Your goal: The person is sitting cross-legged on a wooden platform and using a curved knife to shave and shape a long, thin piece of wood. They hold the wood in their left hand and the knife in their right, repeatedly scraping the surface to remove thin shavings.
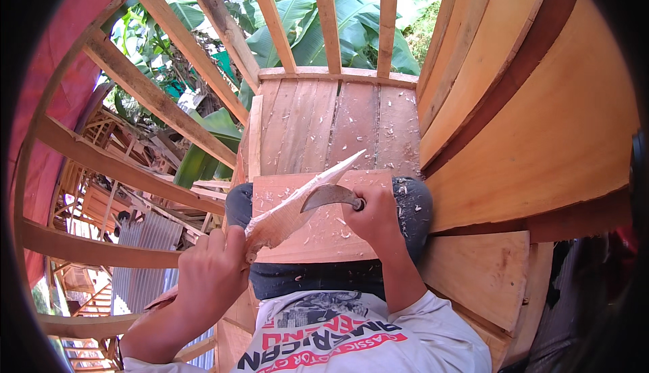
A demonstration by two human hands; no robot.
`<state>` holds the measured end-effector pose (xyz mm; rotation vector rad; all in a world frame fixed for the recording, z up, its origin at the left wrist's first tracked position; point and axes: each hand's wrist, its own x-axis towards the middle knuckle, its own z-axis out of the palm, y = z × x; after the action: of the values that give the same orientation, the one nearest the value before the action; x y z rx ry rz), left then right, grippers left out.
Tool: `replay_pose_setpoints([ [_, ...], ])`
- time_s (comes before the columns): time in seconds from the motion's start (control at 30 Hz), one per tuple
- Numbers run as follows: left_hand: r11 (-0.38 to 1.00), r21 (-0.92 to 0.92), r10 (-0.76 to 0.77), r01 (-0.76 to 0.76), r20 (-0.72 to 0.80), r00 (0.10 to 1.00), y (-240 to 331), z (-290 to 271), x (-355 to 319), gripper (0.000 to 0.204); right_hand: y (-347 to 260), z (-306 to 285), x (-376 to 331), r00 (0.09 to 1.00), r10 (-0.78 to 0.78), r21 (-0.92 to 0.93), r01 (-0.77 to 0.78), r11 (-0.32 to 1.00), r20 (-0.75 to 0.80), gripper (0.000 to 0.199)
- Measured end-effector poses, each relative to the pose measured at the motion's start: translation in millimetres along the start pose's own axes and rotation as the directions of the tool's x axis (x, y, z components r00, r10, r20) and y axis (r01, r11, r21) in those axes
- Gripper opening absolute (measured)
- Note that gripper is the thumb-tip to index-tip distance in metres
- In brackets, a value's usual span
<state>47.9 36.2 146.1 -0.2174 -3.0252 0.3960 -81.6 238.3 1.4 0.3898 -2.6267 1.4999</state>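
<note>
My left hand is closed around the lower end of a carved wooden piece. The piece slants up to the right and narrows to a pale, freshly cut point; its lower edge is notched and darker. In my right hand is a knife with a short curved blade, gripped by its handle, most of which the fingers hide. The blade meets the wood along its right-hand side. Beneath both lies a flat wooden board resting across my thighs, dotted with small shavings.
Beyond my knees, a plank floor strewn with shavings ends at a slatted wooden railing. Large wooden panels line the right side. At left, beyond the slats, are corrugated metal and stacked timber; banana leaves grow outside.
</note>
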Motion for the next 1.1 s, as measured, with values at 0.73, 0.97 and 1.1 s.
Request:
replay_pose_setpoints([
  [0.73, 0.995, -0.011, -0.101, 0.101, -0.021, 0.995, -7.7, 2.1, 8.6, 0.034, 60.7, -23.7, 29.2, 0.924, 0.354, 0.022, -0.354, 0.935, -0.149, 0.021],
  [0.97, 0.997, -0.038, -0.066, 0.066, -0.003, 0.998, -4.7, 7.4, 16.3, 0.034, 2.9, -0.6, 7.6, 0.999, 0.025, -0.012, -0.025, 1.000, -0.036, 0.021],
  [1.1, 0.998, -0.059, -0.028, 0.029, 0.010, 1.000, 2.3, 7.4, 12.8, 0.034, 29.8, -25.1, 34.7, 0.970, 0.111, -0.084, -0.132, 0.988, -0.216, 0.024],
])
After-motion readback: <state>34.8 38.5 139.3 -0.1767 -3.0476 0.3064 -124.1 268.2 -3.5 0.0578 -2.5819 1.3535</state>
